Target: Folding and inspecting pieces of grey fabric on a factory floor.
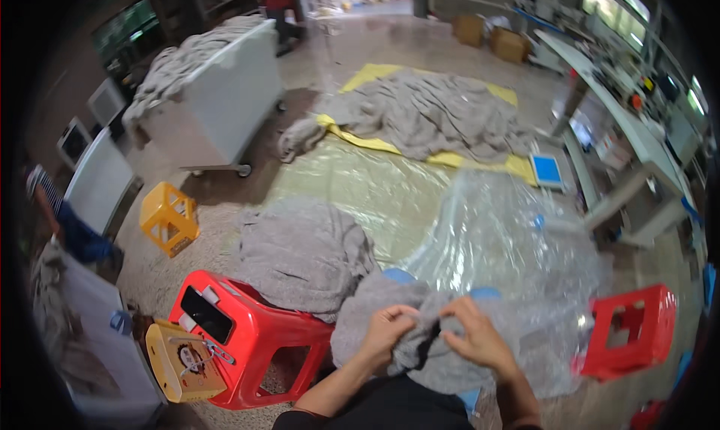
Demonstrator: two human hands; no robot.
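Across my lap lies a grey plush cloth (367, 299), bunched up between my hands. My left hand (386, 332) is closed on its edge, thumb and fingers pinched together. Opposite it, my right hand (476, 336) pinches another part of the same cloth. A dark strip or gap shows in the folds between the two hands; I cannot tell which. Just beyond my left hand rests a heap of grey plush fabric (300, 250). Clear plastic sheeting (517, 242) spreads over the floor in front of my right hand.
A red stool (262, 347) at my left bears a phone (206, 314), a yellow box (176, 362) and small scissors (217, 353). Another red stool (630, 332) lies at right. Further off are a yellow stool (169, 218), a loaded wheeled cart (217, 92) and a fabric pile (435, 111).
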